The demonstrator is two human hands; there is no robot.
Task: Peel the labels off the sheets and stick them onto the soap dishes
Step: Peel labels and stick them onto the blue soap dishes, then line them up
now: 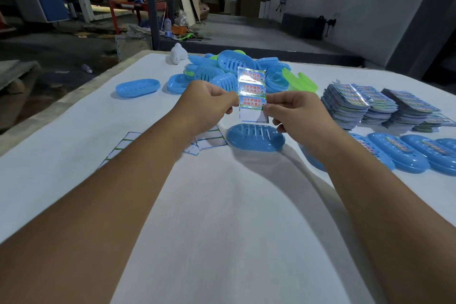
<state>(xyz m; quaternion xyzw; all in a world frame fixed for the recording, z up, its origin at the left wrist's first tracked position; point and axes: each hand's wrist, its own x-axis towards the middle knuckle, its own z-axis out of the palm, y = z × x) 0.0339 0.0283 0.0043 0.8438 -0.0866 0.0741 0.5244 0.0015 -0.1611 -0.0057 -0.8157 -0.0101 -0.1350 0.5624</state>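
I hold a label sheet (252, 94) upright above the table between both hands. It carries three printed labels, and its bottom panel is blank white. My left hand (209, 103) pinches the sheet's left edge. My right hand (291, 111) pinches its right edge, at the corner of the lowest label. Directly below the sheet a blue soap dish (255, 138) lies upside down on the white table (222, 205) with no label on it.
A heap of blue and green soap dishes (237, 69) lies behind the sheet, with a single blue dish (138, 87) to its left. Stacks of label sheets (357, 103) stand at right. Labelled dishes (399, 153) line the right edge. Empty backing sheets (209, 140) lie under my left arm.
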